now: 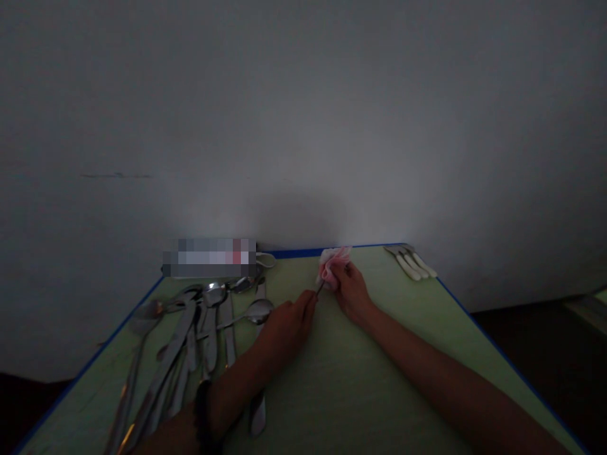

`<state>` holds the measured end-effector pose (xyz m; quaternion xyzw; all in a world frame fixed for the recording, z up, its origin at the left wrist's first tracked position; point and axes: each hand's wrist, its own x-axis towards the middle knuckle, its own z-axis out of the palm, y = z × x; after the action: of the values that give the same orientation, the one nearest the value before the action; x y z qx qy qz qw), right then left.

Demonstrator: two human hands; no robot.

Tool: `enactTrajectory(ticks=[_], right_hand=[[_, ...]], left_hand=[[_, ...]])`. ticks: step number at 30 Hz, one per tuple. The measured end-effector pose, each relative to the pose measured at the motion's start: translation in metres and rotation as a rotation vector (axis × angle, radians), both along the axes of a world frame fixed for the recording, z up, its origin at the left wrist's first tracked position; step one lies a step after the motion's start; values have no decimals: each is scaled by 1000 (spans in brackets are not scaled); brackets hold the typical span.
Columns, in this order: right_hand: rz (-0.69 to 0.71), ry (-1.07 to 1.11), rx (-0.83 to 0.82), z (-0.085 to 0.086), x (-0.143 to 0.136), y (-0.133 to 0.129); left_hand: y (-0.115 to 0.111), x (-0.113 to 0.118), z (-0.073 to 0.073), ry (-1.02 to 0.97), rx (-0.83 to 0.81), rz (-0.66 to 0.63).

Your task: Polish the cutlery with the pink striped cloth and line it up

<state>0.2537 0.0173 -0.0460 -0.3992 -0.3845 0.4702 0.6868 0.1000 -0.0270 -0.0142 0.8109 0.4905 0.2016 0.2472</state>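
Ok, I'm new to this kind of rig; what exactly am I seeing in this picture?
There's no machine: these are a person's two bare hands, seen from a camera worn on the head, looking forward and down. The left hand holds a thin stem; its far end is hidden in the pink cloth that the right hand grips. On the green table, metal cutlery, including spoons, lies heaped at left; white-handled forks lie at the far right.

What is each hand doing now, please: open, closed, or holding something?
Left hand: closed, holding a thin utensil; its type cannot be told.
Right hand: closed, holding a pink cloth.
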Motion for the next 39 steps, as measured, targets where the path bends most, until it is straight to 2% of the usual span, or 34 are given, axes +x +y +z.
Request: enactTrajectory(ticks=[6,10,12,15,21,27,31,39], right_hand=[[48,184,-3,4,-2,-1],[58,274,16,7,-3,0],[110,292,15,7,-3,1],[177,310,-1,6,0,3],[90,478,-64,12,6,0],[221,439,-7,22,3,-6],[221,451,-43,21,1,-6],[226,548,-161,14,6,-2]], left_hand=[[1,-2,5,-69,-26,-41],[5,-3,10,-237,-172,-68],[7,-3,12,-309,-240,-57],[9,-3,14,-359,-261,-18],[9,-6,15,-463,-318,58],[8,-5,14,-398,-232,1],[8,-3,11,-366,-156,-13],[5,-3,10,-353,-239,-79]])
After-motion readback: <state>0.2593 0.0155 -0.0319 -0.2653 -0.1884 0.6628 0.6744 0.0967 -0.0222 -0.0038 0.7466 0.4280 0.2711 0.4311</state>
